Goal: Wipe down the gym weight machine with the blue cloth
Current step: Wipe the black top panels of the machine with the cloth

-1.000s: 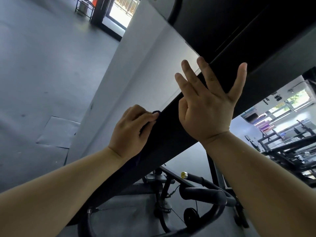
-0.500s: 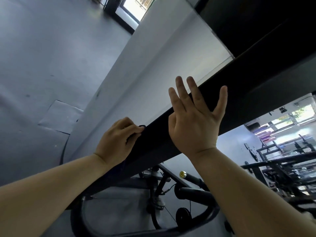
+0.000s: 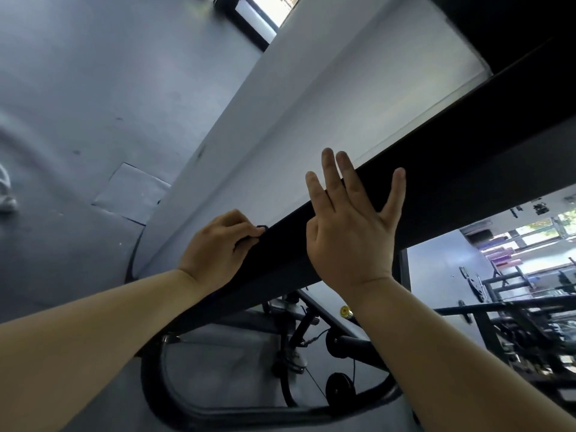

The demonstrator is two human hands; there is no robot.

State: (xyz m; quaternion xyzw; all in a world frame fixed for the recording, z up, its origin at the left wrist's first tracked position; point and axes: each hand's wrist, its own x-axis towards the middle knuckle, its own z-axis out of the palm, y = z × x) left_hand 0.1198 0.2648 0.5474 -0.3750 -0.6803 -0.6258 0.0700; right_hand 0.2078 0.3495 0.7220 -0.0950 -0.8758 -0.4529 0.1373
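1. Weight machine beam: one black beam. Its long axis runs from the lower left of the frame to the upper right. Both hands lie on it.
2. Curved base tube: one, at bottom centre, well below the beam and apart from both hands.
3. Right hand: at frame centre, fingers straight and spread, palm flat on the beam. It holds nothing and appears to act as a brace.
4. Left hand: just to the left of the right hand and lower along the beam. Its fingers curl over the beam's upper edge and pinch a dark fold.
5. Blue cloth: one, almost wholly hidden under the left hand. Only a dark sliver shows at the fingertips, and its colour cannot be told. A stroke probably follows the beam's axis. The right hand blocks the way toward the upper right, while the way toward the lower left looks free.
6. Brass end cap: one, below the right wrist.
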